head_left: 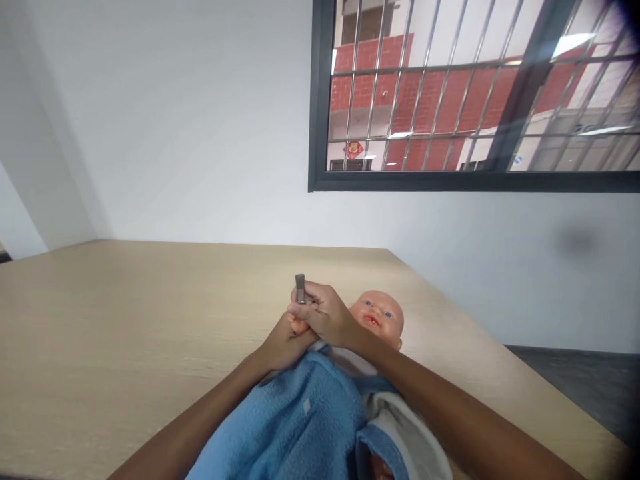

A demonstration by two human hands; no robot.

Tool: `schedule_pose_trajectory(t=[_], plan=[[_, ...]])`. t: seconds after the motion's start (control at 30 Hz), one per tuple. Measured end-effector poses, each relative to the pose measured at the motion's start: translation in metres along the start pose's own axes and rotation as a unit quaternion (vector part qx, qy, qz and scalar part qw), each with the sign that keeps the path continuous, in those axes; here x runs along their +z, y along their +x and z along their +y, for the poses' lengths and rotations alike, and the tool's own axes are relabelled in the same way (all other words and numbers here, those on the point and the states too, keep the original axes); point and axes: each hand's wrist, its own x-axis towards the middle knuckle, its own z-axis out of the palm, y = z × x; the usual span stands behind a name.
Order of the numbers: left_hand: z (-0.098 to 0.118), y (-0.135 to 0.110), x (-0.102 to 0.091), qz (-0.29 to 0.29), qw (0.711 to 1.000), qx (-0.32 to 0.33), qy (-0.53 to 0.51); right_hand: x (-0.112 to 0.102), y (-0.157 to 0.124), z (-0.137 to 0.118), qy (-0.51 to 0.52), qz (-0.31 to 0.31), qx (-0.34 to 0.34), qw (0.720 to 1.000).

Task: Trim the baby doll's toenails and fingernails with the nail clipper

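A baby doll [379, 319] lies on its back on the wooden table [125, 320], wrapped in a blue fleece blanket [300, 420] with a white lining. Both my hands meet just left of the doll's head. My right hand [325, 313] is closed around a small grey cylindrical object [300, 288] that sticks up above its fingers. Below it, my left hand [286, 341] is closed in a pinch, pressed against the right hand at the blanket's upper edge; what it grips is hidden.
A white wall stands behind the table, with a barred, dark-framed window [475, 93] at the upper right showing a red brick building. The table's right edge drops to a dark floor [590, 387].
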Motion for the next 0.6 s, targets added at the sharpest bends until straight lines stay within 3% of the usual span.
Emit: schedule_pose_trajectory(t=[0.17, 0.4, 0.6], plan=[[0.0044, 0.0007, 0.0015, 0.001, 1.0, 0.006, 0.003, -0.0059, 0.0048, -0.0081, -0.022, -0.037, 0.023, 0.999], [0.0032, 0.0006, 0.0005, -0.002, 1.0, 0.014, 0.006, -0.004, 0.0039, -0.0083, -0.063, -0.008, 0.023, 0.998], [-0.0028, -0.0014, -0.0011, 0.019, 0.999, 0.005, 0.04, 0.0004, 0.001, -0.0086, -0.103, -0.024, 0.021, 0.994]])
